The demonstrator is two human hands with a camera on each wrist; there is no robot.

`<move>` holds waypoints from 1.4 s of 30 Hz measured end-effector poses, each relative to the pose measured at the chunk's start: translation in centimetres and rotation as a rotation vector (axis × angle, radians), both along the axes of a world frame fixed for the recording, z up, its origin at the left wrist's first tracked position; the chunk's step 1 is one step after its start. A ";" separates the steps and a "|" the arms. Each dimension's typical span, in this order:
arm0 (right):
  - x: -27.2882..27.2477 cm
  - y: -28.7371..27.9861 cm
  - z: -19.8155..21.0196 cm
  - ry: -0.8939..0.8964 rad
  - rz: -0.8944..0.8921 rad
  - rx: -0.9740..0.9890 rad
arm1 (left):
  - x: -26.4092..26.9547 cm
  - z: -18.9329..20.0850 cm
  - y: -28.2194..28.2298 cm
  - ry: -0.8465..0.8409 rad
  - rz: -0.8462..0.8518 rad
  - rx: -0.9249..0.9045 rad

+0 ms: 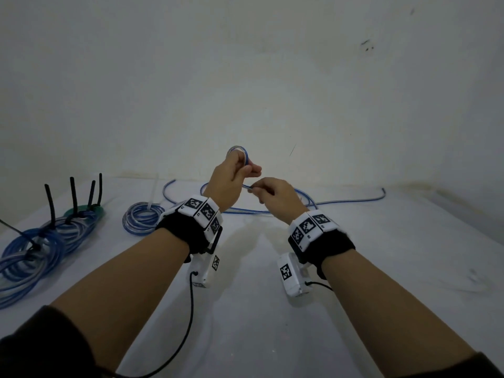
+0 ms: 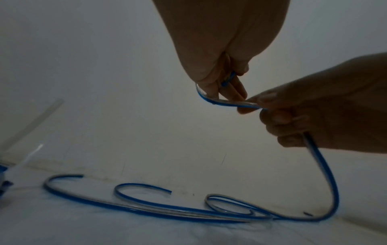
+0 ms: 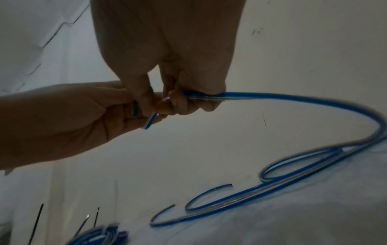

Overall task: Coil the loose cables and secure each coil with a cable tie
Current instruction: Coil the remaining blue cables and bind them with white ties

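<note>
A loose blue-and-clear cable (image 1: 272,211) lies in curves at the back of the white table (image 1: 245,309). My left hand (image 1: 246,166) is raised above it and grips a small first loop of that cable (image 1: 240,151) near its end. My right hand (image 1: 255,190), just right and lower, pinches the same cable where it leaves the loop. In the left wrist view the cable (image 2: 230,103) runs from my left hand (image 2: 222,86) into my right hand (image 2: 293,119), then hangs down to the table. In the right wrist view the cable's cut end (image 3: 150,122) sticks out between both hands.
On the left lie finished coils: a small blue coil (image 1: 141,218) with a white tie, larger blue coils (image 1: 24,263) and a green coil (image 1: 84,211) with upright black ties (image 1: 50,203). A second loose cable end (image 1: 383,190) reaches back right by the wall.
</note>
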State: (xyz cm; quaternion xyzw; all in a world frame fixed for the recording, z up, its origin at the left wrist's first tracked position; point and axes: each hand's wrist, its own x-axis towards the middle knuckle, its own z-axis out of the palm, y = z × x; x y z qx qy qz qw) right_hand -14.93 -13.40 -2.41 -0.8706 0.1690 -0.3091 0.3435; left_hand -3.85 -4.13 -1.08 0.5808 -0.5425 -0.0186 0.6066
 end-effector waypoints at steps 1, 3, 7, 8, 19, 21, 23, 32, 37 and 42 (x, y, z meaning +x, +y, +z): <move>-0.2 0.1 0.0 -0.018 0.013 -0.016 | 0.3 -0.2 0.1 -0.026 0.032 0.018; -0.6 0.1 0.0 -0.035 0.038 -0.093 | 0.7 -0.5 0.4 -0.058 0.078 0.055; -0.7 -0.4 0.1 0.005 -0.001 -0.399 | 1.2 -0.9 0.7 -0.107 0.133 0.154; -0.7 -0.6 0.1 0.015 -0.035 -0.479 | 1.3 -1.0 0.7 -0.124 0.145 0.183; -0.7 -0.9 -0.3 -0.084 -0.144 -0.711 | 0.0 -0.6 1.5 -0.012 -0.073 0.483; -0.7 -1.3 -0.1 -0.071 -0.145 -0.605 | 0.0 -0.6 1.6 0.067 -0.095 0.444; -0.8 -2.1 0.0 -0.070 -0.193 -0.575 | 0.0 -0.4 1.7 0.119 -0.078 0.419; -0.6 -1.7 0.3 -0.136 -0.009 -0.335 | -0.9 0.3 2.0 0.324 -0.204 0.443; -0.5 -0.9 0.7 -0.219 0.082 -0.207 | -0.7 0.0 2.1 0.504 -0.221 0.466; 0.2 -0.7 0.9 -0.220 0.078 -0.187 | -0.9 0.3 2.1 0.628 -0.261 0.479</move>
